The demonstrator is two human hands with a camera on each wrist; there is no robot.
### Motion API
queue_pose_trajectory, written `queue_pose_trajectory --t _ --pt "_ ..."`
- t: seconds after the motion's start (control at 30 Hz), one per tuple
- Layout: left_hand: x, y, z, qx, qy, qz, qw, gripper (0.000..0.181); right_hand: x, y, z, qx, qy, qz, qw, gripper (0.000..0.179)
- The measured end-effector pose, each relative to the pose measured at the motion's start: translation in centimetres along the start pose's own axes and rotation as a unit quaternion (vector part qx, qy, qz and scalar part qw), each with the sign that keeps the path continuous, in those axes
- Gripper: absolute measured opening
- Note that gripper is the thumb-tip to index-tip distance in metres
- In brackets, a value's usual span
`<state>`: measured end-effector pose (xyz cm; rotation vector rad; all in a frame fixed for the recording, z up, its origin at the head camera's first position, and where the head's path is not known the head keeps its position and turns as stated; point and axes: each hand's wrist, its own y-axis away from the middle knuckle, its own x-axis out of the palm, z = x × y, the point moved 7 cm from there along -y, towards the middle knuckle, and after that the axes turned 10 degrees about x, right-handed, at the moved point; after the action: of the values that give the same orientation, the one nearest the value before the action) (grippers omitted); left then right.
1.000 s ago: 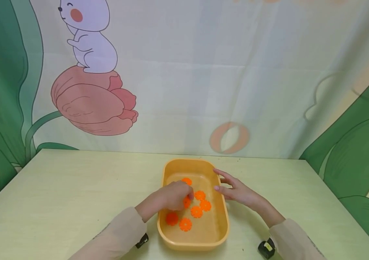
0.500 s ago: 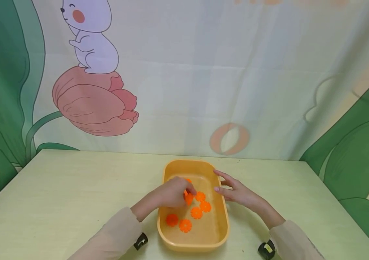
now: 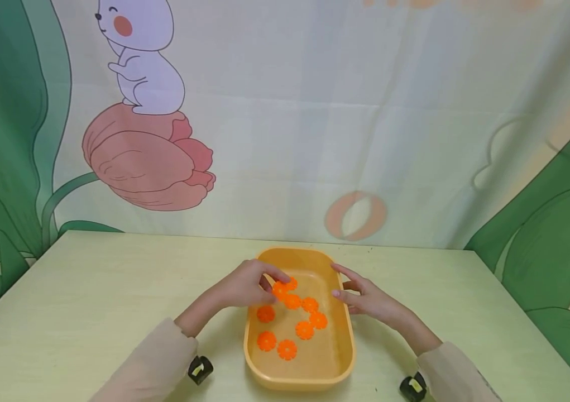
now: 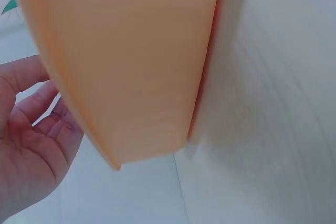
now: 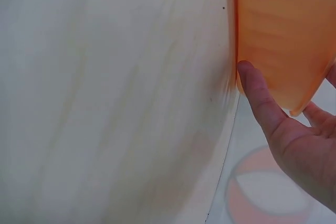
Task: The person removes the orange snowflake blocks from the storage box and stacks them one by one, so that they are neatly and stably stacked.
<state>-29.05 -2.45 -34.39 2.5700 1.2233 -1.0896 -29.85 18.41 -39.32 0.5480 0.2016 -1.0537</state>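
A yellow plastic tub (image 3: 298, 379) with rounded corners stands on the table and holds several orange flower-shaped pieces, such as one nearest its front (image 3: 287, 350). My left hand (image 3: 244, 285) reaches over the tub's left rim with thumb and index finger spread. Between those fingertips lies a flower-shaped piece (image 3: 280, 290), overlapping another beyond it. In the left wrist view the tub's outer wall (image 4: 136, 66) hides the left fingertips. My right hand (image 3: 370, 296) rests on the right rim. The right wrist view has one straight finger (image 5: 257, 90) along the tub's outside and other fingertips at the rim.
The pale table (image 3: 114, 301) ends at a hanging cloth (image 3: 274, 139) printed with leaves, a white animal and a pink flower. Small black devices (image 3: 200, 369) sit by both wrists. The tub's rim stands all round the orange pieces.
My left hand has moved up and left from the tub's middle, its thumb and index parting. An orange piece it pinched now lies in the tub. The right hand stays put.
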Motion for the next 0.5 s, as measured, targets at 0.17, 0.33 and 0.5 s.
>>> queue_pose_trajectory --t 0.17,0.33,0.5 --pt "-1.1 0.7 0.4 -0.011 0.032 -0.021 0.9992 0.033 -0.1 -0.1 -0.1 0.007 -0.007 -0.009 0.9999 0.067" --pt "-2.3 1.4 1.0 -0.018 0.049 -0.052 0.9972 0.033 -0.1 -0.2 -0.2 0.001 -0.021 -0.006 0.9998 0.068" --pt "-3.4 2.0 1.9 -0.033 0.077 -0.086 0.9928 0.034 0.1 -0.2 -0.2 -0.005 -0.048 0.007 0.9988 0.07"
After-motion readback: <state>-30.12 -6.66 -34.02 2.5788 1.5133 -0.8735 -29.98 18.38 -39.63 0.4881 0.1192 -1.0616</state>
